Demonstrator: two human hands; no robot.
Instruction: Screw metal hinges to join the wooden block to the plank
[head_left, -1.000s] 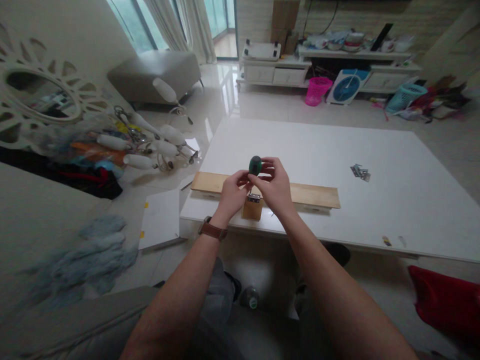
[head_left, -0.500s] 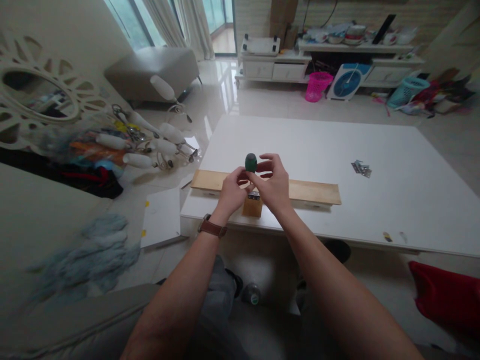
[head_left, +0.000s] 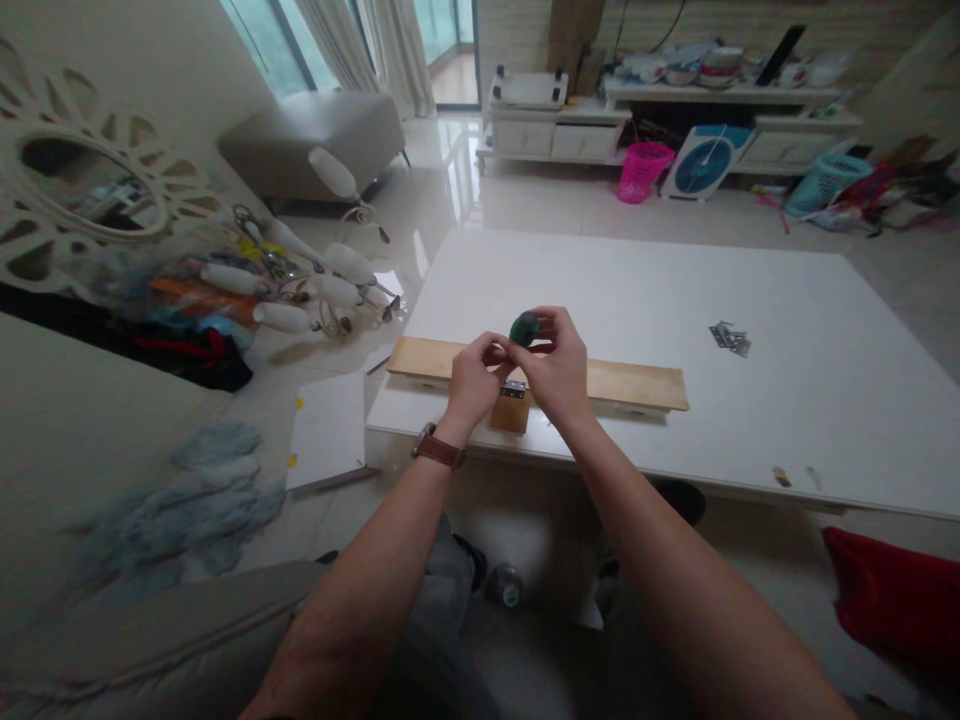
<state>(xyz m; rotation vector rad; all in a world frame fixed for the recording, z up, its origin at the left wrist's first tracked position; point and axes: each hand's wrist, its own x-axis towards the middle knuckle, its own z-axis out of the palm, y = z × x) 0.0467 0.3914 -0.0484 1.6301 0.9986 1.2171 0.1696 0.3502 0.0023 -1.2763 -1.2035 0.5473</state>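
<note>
A screwdriver with a dark green, rounded handle (head_left: 523,328) tilts toward the right above a long wooden board (head_left: 637,383). My right hand (head_left: 559,368) is closed around it, the fingers behind the handle. My left hand (head_left: 475,380) pinches close beneath the handle, its fingertips meeting those of the right; what lies between them is hidden. Just below the fingers, a silver metal hinge (head_left: 513,389) with dark holes sits at the top of a small wooden block (head_left: 509,413). This block stands against the front side of the board, near its middle.
The white table (head_left: 637,290) carries a small pile of metal hinges (head_left: 730,338) to the right. Small bits (head_left: 781,476) lie near its front right edge. A white panel (head_left: 328,430) is on the left, and a red cloth item (head_left: 889,590) at lower right.
The screwdriver handle has gone from upright to leaning right, into my right hand. Both hands remain close together over the hinge, and the whole view has shifted slightly.
</note>
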